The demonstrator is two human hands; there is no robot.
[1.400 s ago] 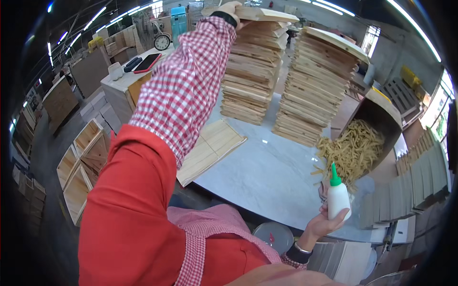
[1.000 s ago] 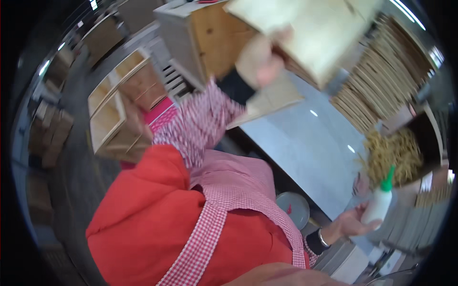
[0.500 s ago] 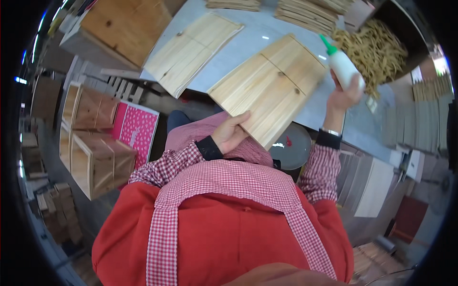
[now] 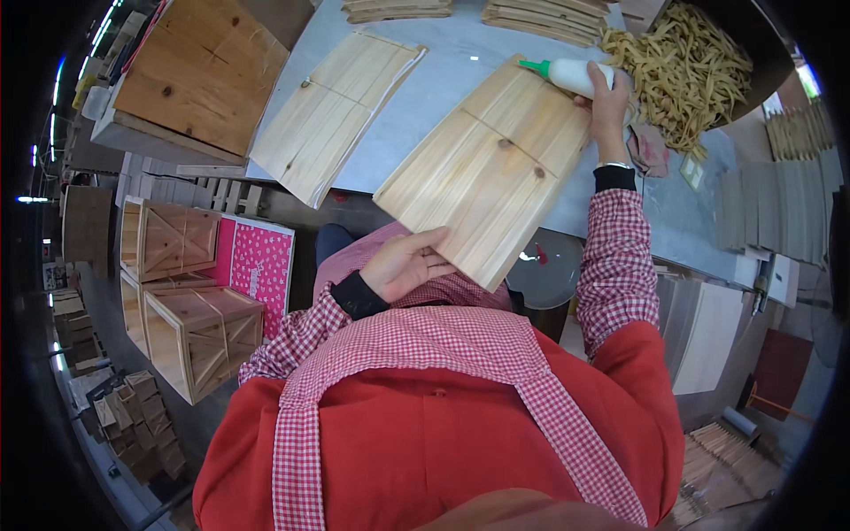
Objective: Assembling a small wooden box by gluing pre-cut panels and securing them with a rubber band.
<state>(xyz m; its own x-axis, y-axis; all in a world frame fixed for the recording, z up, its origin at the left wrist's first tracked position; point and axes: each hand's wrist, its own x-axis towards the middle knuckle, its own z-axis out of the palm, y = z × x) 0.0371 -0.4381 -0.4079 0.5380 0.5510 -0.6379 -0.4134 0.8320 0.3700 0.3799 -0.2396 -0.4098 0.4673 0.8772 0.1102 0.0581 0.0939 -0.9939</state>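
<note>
My left hand (image 4: 405, 265) grips the near left corner of a tapered wooden panel (image 4: 485, 173), thumb on top and fingers partly under it. The panel tilts over the table edge, its far end above the table. In my right hand (image 4: 607, 115) is a squeeze bottle (image 4: 571, 76), white with a green cap and nozzle. It lies nearly level, its nozzle pointing left at the panel's far edge. A second tapered panel (image 4: 341, 111) rests on the table to the left, a white line running along its right edge.
Beyond the panels, stacks of wooden boards (image 4: 544, 19) stand on the pale table (image 4: 443, 75). A heap of tan strips (image 4: 691, 75) spills from a dark container at the far right. Wooden crates (image 4: 204, 332) stand at left, beside a pink patterned sheet (image 4: 263, 257). A grey round stool (image 4: 549, 270) is below the table edge.
My right hand has brought the bottle left and away from me, turning it from upright-slanted to nearly level, its nozzle now at the panel's far edge. My left hand keeps its grip.
</note>
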